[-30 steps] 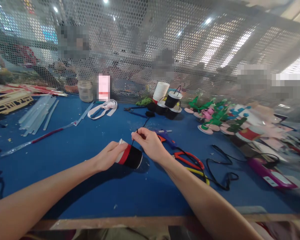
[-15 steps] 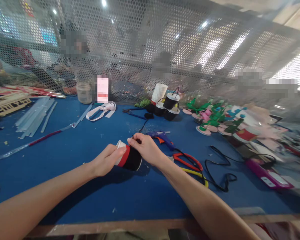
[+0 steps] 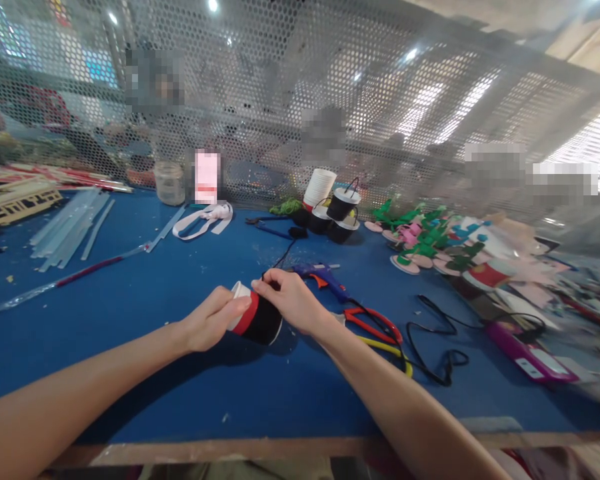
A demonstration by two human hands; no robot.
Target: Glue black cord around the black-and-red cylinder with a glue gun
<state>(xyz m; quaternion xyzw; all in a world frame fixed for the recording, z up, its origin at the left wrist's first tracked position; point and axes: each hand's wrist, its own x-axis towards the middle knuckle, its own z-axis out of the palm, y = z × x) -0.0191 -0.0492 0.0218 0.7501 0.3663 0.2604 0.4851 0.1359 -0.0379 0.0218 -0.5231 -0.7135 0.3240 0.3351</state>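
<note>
A paper cup (image 3: pixel 263 325) lies tilted on its side above the blue table, its white rim to the left, a red band in the middle and a black covering on the rest. My left hand (image 3: pixel 211 320) is closed around the rim end, thumb on the red band. The thumb and fingers of my right hand (image 3: pixel 293 301) pinch a black yarn (image 3: pixel 283 256) at the cup's upper side, near the red-black border. From there the yarn runs back to a dark bundle by the blue-handled pliers (image 3: pixel 273 227). My right fingers hide the exact spot where the yarn meets the cup.
A blue glue gun (image 3: pixel 325 275) and red-and-yellow-handled pliers (image 3: pixel 373 323) lie just right of my hands. Behind stand stacked white cups (image 3: pixel 320 188) and black-wrapped cups (image 3: pixel 343 203). Glue sticks (image 3: pixel 70 223) are at left, craft plants (image 3: pixel 420 243) and a purple power strip (image 3: pixel 527 353) at right.
The right-hand fingertips have shifted slightly left and down along the cup, toward the red band. The left hand keeps its hold, and the view has moved a little.
</note>
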